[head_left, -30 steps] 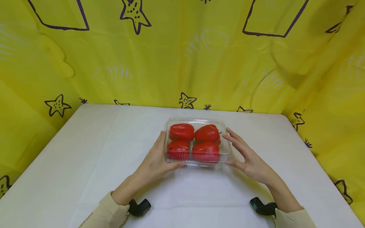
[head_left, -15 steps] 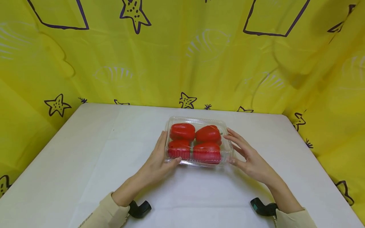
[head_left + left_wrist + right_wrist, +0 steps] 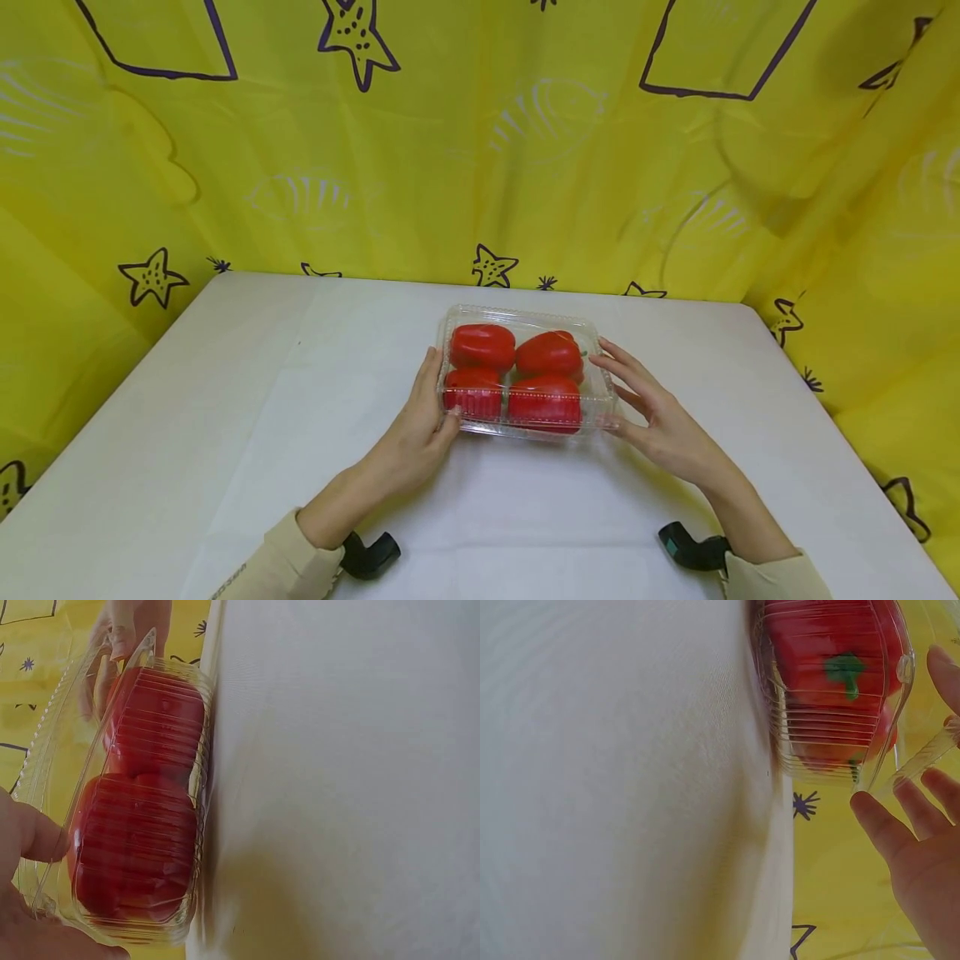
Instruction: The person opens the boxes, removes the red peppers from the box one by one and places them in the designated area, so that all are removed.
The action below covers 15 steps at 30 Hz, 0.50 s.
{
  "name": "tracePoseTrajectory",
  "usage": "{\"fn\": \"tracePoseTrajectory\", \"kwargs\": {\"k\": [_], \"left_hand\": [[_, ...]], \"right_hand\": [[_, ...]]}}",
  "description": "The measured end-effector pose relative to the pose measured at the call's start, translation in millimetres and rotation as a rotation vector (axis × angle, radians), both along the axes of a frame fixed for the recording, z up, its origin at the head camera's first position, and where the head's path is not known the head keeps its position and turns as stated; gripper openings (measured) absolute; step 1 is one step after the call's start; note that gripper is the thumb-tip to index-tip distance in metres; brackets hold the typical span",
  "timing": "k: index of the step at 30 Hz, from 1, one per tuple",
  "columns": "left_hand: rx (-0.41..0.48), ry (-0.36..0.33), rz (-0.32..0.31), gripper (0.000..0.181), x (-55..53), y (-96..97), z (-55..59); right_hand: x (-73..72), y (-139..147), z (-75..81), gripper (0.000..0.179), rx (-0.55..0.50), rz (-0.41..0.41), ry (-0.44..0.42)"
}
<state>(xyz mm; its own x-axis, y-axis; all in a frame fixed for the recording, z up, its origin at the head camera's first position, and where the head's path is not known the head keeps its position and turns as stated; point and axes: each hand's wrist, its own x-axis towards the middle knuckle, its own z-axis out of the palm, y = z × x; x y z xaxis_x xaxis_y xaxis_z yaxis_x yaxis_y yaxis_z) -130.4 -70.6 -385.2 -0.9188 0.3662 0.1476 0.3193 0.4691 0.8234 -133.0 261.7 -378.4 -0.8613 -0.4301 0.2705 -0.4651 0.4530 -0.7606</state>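
Note:
A clear plastic clamshell container (image 3: 521, 316) sits on the white table, with several red bell peppers (image 3: 549, 354) inside. Green stems show through its ridged wall in the right wrist view. The lid (image 3: 926, 754) stands slightly raised from the base's rim. My left hand (image 3: 408, 437) holds the container's left side, thumb at the near left corner and fingers along the side. At the right side, my right hand (image 3: 663, 429) holds the lid's edge between the thumb and spread, slightly bent fingers.
The white table (image 3: 225, 400) runs back to a yellow patterned curtain (image 3: 420, 167), which also hangs along both sides. A dark device (image 3: 371, 557) is strapped at the left wrist, and another (image 3: 693, 546) at the right.
My left thumb has slid left along the near edge to the container's corner. The container has shifted slightly right. My right hand has barely moved.

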Motion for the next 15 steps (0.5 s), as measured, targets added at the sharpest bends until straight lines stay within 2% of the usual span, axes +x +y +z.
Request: {"fn": "tracePoseTrajectory", "kwargs": {"k": [9,15], "left_hand": [[-0.067,0.03,0.005,0.073,1.2,-1.4,-1.6],[-0.132,0.037,-0.021,0.075,-5.5,-12.0,4.5]], "right_hand": [[0.0,-1,0.5,0.077,0.04,-0.021,0.011],[-0.7,2,2.9,0.075,0.03,-0.027,0.0]]}}
